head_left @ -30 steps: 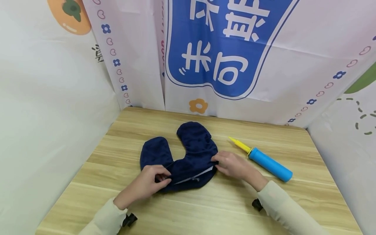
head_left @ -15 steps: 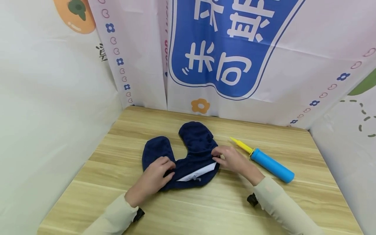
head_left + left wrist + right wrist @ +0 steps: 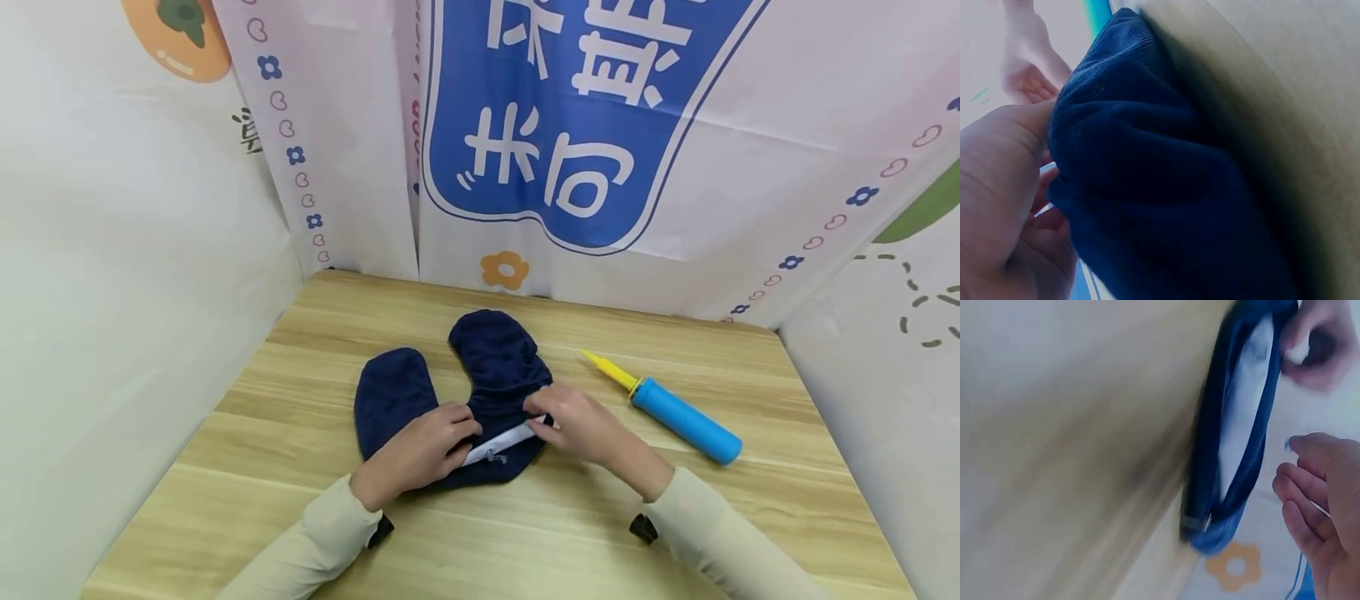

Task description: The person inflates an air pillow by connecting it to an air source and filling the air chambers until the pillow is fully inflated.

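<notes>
A navy U-shaped neck pillow (image 3: 495, 350) lies rather flat, its two arms pointing away from me. Along its near edge a slit gapes, showing a white inner layer (image 3: 513, 435) with a small clear valve (image 3: 493, 455). At the slit's left part my left hand (image 3: 420, 447) pinches the upper edge of the fabric; its thumb (image 3: 1029, 119) lies against the cloth in the left wrist view. My right hand (image 3: 581, 425) hovers by the slit's right end. In the right wrist view its loosely bent fingers (image 3: 1304, 500) are apart from the pillow.
A blue hand pump (image 3: 686, 421) with a yellow nozzle lies right of the pillow. The wooden table (image 3: 510, 542) meets printed white sheets at the back and both sides.
My left hand has slid right along the slit, from the pillow's left end towards the middle. The slit has opened wider, baring more white. The right hand has shifted slightly left.
</notes>
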{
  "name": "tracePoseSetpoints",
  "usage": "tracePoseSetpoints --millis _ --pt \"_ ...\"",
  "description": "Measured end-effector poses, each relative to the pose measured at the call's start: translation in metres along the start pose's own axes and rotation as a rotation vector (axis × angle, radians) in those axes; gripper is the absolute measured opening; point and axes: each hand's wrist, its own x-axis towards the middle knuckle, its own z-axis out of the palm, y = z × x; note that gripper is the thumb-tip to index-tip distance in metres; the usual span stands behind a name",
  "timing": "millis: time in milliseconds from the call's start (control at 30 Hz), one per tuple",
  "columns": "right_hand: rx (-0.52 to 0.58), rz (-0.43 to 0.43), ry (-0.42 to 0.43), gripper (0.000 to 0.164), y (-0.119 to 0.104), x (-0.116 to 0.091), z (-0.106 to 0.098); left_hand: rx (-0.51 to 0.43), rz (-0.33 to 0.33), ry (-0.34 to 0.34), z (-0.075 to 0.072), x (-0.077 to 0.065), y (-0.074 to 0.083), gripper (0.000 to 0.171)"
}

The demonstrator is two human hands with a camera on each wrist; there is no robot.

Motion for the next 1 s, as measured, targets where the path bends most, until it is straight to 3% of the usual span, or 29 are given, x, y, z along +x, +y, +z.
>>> tracePoseSetpoints --millis 200,433,733,1000 --pt "0.001 -0.047 -0.045 0.014 -0.025 -0.004 0.019 -0.011 -0.021 -0.020 0.000 0.001 -0.001 0.017" --pt "-0.069 -0.041 -0.055 0.019 -0.032 -0.007 0.042 -0.021 -0.039 -0.024 0.000 0.000 -0.001 0.017" --pt "-0.197 -0.053 0.003 0.024 -0.038 0.002 0.052 -0.023 -0.041 -0.022 -0.002 0.003 0.000 0.017" --pt "-0.167 -0.017 -0.034 0.017 -0.040 0.005 0.049 -0.081 -0.026 -0.021 -0.006 0.008 0.006 0.016"
